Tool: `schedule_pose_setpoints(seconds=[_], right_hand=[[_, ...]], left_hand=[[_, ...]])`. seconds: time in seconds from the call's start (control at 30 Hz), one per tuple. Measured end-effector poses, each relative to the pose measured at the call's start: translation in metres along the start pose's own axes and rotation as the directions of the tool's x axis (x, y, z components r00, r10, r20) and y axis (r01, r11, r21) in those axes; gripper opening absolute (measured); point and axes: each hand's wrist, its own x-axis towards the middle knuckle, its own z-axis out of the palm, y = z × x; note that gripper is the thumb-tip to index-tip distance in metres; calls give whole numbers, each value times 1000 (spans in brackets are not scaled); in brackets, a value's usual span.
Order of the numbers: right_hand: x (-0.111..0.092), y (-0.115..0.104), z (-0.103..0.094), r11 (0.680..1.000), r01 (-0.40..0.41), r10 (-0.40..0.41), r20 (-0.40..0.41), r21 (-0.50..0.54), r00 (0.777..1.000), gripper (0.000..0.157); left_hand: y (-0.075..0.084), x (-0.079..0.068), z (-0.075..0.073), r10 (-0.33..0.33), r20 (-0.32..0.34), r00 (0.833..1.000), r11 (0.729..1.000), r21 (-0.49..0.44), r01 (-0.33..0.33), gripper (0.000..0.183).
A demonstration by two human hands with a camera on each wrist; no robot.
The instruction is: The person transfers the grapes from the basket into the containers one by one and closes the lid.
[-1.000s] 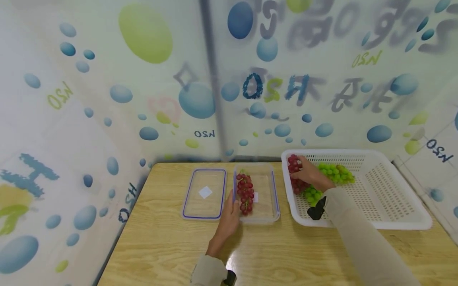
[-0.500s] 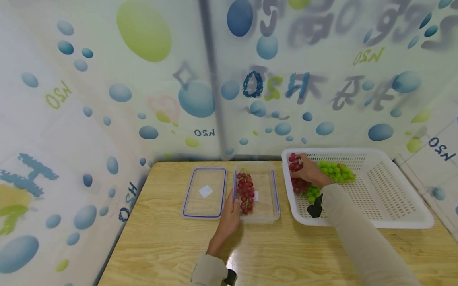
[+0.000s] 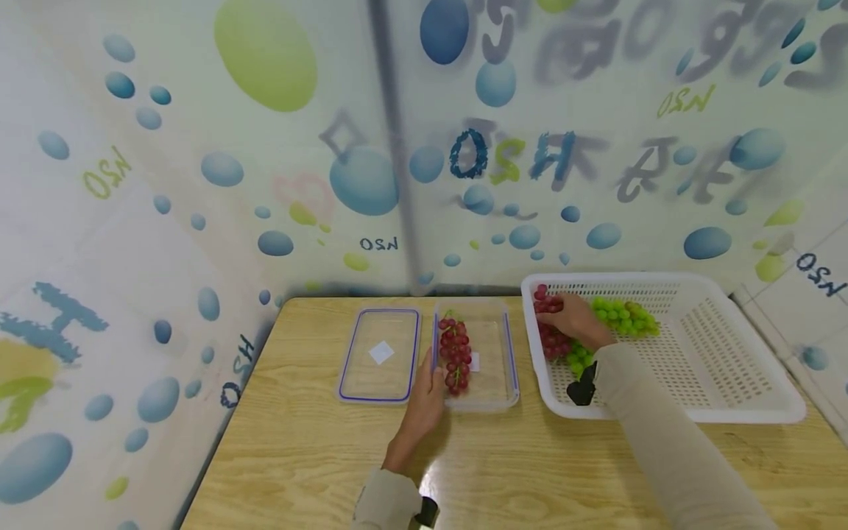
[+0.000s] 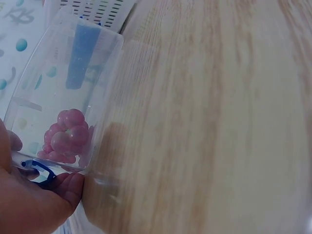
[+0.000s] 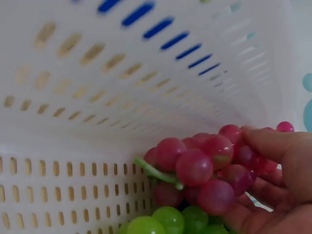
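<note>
My right hand reaches into the left end of the white basket. Its thumb and fingers grip a bunch of red grapes, which lies partly hidden behind the hand in the head view. Under and beside that bunch, green grapes show in the basket. My left hand holds the left side of a clear plastic container, thumb and fingers around the wall by a blue clip. Inside this container another bunch of red grapes lies lengthwise along the left side.
A clear lid with a blue seal lies flat left of the container. All stand on a wooden table, close to the patterned wall at the back. The basket's raised rim borders my right hand.
My right hand has shifted slightly down among the red grapes in the basket. The left hand and the container stay where they were.
</note>
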Motion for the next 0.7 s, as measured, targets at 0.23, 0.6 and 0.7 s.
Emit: schedule_pose_setpoints(seconds=[0.23,0.6,0.7], right_hand=[[1,2,3,999,44,-43,-55,28,998,50],[-13,-17,-22,980,162,-146,-134,117,980,59],[-18,-27,-28,970,170,-150,-125,173,981,60]], left_hand=[[-1,0,-1,-3,26,1000,1000,-22,3,52],[1,0,-1,-41,24,999,999,-20,41,53],[0,-1,-1,-47,13,999,999,-10,47,53]])
